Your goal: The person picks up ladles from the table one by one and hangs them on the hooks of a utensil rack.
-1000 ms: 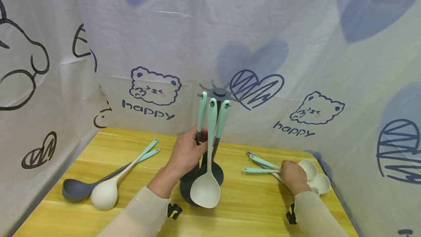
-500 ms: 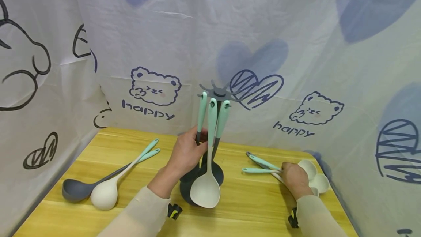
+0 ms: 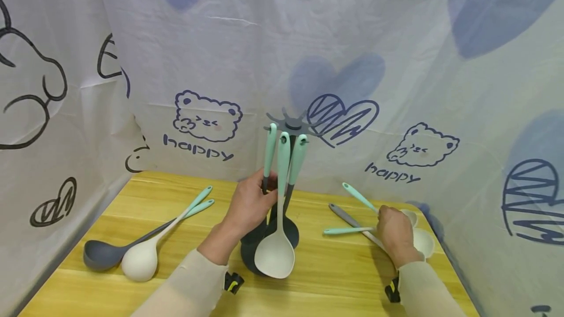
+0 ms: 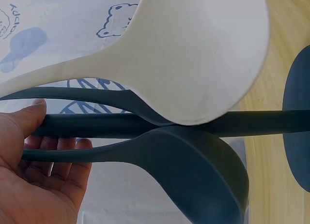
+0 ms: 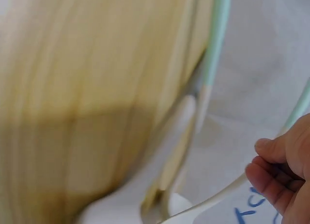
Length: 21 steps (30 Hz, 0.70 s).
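The left hand's (image 3: 255,199) fingers curl round the dark post of the utensil stand (image 3: 293,123), a white serving spoon (image 3: 275,256) hanging just in front of them. The right hand's (image 3: 394,234) fingers pinch a mint-handled spoon (image 3: 358,195) by its white stem. Left of them, a grey-handled utensil (image 3: 343,214) lies on the table (image 3: 321,278); whether it touches them is hard to tell through the right wrist view's blur.
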Each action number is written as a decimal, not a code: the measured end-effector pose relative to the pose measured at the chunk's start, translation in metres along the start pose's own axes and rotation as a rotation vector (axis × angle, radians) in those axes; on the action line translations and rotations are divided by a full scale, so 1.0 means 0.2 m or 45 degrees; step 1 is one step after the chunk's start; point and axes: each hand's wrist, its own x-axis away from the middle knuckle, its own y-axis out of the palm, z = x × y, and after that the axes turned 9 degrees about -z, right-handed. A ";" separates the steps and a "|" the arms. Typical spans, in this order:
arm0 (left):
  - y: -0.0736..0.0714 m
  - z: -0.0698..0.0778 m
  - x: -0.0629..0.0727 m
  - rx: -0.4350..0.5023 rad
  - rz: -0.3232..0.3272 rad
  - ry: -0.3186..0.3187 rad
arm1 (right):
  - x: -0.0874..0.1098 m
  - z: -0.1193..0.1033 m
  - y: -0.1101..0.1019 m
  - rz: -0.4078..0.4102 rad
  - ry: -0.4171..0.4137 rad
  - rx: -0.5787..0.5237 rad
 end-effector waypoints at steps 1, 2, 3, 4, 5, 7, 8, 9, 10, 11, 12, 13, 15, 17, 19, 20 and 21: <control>0.00 0.00 0.00 -0.002 0.000 -0.001 | 0.00 -0.01 -0.01 0.041 -0.007 -0.006; 0.00 0.00 0.00 -0.001 0.001 -0.003 | -0.01 -0.02 -0.03 0.080 -0.015 -0.013; 0.00 0.00 0.00 -0.002 0.001 -0.005 | -0.01 -0.03 -0.04 0.121 -0.026 -0.017; 0.00 0.00 0.00 -0.002 0.002 -0.006 | -0.01 -0.04 -0.05 0.161 -0.037 -0.019; 0.00 0.00 0.00 0.000 0.002 -0.008 | -0.02 -0.05 -0.07 0.199 -0.045 -0.021; 0.00 0.00 0.00 0.002 0.002 -0.010 | -0.03 -0.08 -0.09 0.274 -0.060 -0.042; 0.00 0.00 0.00 0.003 0.002 -0.011 | -0.03 -0.10 -0.11 0.308 -0.062 -0.062; 0.00 0.00 0.00 0.003 0.001 -0.011 | -0.03 -0.12 -0.12 0.340 -0.061 -0.084; 0.00 0.00 0.00 0.003 0.001 -0.011 | -0.04 -0.13 -0.14 0.368 -0.059 -0.110; 0.00 0.00 0.00 0.004 0.001 -0.012 | -0.04 -0.16 -0.15 0.396 -0.055 -0.138; 0.00 0.00 0.00 0.006 0.000 -0.012 | -0.04 -0.18 -0.16 0.425 -0.054 -0.164; 0.00 0.00 0.00 0.009 -0.001 -0.012 | -0.04 -0.20 -0.18 0.452 -0.056 -0.184; 0.00 0.00 0.00 0.015 0.000 -0.011 | -0.03 -0.25 -0.21 0.500 -0.065 -0.220; 0.00 0.00 0.00 0.018 0.000 -0.011 | -0.03 -0.31 -0.24 0.543 -0.084 -0.259; 0.00 0.00 0.00 0.016 0.002 -0.011 | -0.02 -0.36 -0.26 0.573 -0.107 -0.298; 0.01 0.00 0.00 0.016 0.003 -0.012 | -0.01 -0.39 -0.27 0.581 -0.113 -0.322; 0.01 -0.01 0.00 0.016 0.002 -0.014 | -0.01 -0.42 -0.29 0.585 -0.119 -0.353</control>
